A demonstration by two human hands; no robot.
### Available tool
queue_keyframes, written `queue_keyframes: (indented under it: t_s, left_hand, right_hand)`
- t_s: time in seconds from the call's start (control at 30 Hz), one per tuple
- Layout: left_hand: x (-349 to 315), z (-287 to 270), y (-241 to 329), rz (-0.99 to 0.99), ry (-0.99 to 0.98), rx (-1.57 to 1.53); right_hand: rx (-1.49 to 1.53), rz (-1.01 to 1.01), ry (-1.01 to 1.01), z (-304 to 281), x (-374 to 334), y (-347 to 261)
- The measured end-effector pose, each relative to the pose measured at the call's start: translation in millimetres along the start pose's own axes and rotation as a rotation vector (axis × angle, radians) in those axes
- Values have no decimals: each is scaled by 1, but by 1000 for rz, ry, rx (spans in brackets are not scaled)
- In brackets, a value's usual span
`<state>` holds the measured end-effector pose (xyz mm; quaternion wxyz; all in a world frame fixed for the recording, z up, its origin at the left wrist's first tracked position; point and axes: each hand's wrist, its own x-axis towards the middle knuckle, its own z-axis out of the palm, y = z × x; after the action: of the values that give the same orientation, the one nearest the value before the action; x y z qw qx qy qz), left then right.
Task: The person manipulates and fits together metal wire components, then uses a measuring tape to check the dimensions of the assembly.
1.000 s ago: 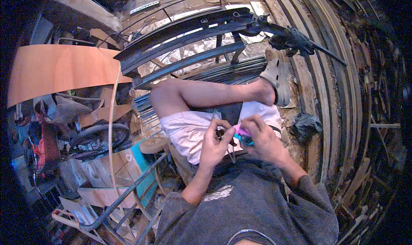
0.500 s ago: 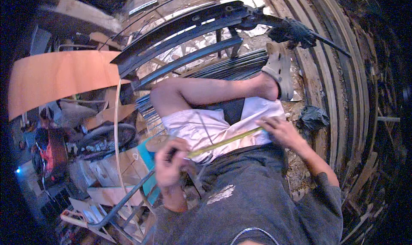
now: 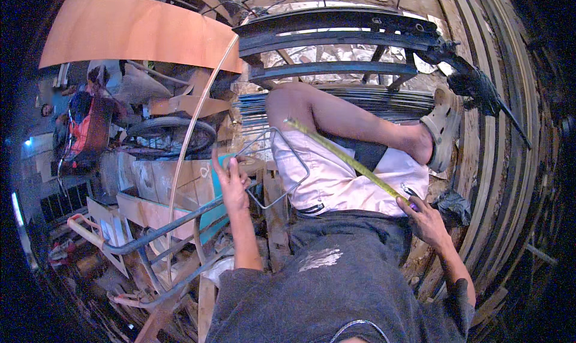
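Note:
My right hand (image 3: 426,220) is closed round the near end of a yellow tape measure (image 3: 348,159), whose blade slants up and left across my lap with its tip by my bent knee. Most of the case is hidden in my fingers. On the left, a thin metal rod bent into an angular loop (image 3: 295,149) sticks out from my left hand (image 3: 233,184), which seems to grip it between some fingers while the others stay raised. The loop hangs over my pale shorts (image 3: 324,184), apart from the blade.
Beyond my leg stand dark metal bars (image 3: 336,43), with a bundle of thin rods (image 3: 360,92) beneath. A blue-grey tube frame (image 3: 162,230) lies to the left, near a wheel (image 3: 170,136) and an orange sheet (image 3: 141,28). Long timbers (image 3: 498,139) run along the right.
The tape blade stretched between both hands before; now its far tip is free and points toward my knee. My left hand has moved up, and the bent rod shows clearly. The view has shifted.

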<state>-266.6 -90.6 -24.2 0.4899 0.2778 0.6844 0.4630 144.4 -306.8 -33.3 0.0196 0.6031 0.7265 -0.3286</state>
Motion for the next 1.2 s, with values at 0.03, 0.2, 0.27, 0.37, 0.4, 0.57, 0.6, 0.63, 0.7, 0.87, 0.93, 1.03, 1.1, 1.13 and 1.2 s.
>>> queue_keyframes:
  t_s: [0.03, 0.2, 0.27, 0.37, 0.4, 0.57, 0.6, 0.63, 0.7, 0.87, 0.93, 1.03, 1.1, 1.13, 1.2]
  left_hand:
    - [2, -3, -14, 5, 95, -5]
    - [10, -5, -39, 0, 89, -113]
    - [14, -2, -31, 79, 61, -221]
    - [14, 19, 2, 130, 65, -347]
    - [11, 29, 17, 135, 75, -381]
    - [4, 57, 52, 169, 8, -509]
    - [0, 64, 59, 161, 24, -501]
    - [-2, 70, 61, 153, 41, -493]
    - [0, 75, 58, 206, 1, -548]
    - [-7, 84, 57, 250, -54, -557]
    - [-12, 87, 56, 250, -71, -556]
    - [-10, 85, 59, 233, -98, -651]
    - [-12, 87, 65, 199, -113, -653]
    - [-11, 86, 67, 186, -145, -668]
    - [-6, 83, 64, 159, -198, -688]
  right_hand:
    - [26, -7, 20, -1, 5, -2]
    - [211, -26, -70, -30, 20, -35]
    - [207, -23, -164, -35, 21, -49]
    - [209, 1, -185, -24, 14, -56]
    - [198, -2, -149, -19, 12, -58]
    - [164, -11, -32, -9, 13, -65]
    - [135, -9, 0, -11, 13, -68]
    - [105, -7, 32, -15, 14, -72]
    - [68, -8, 96, -19, 16, -77]
    - [160, -6, 184, -27, 24, -85]
    - [156, 21, 181, -19, 27, -81]
    - [197, 50, 162, -19, 28, -77]
    - [210, 49, 161, -17, 25, -74]
    - [199, 37, 175, -15, 24, -71]
    - [187, 41, 170, -17, 24, -67]
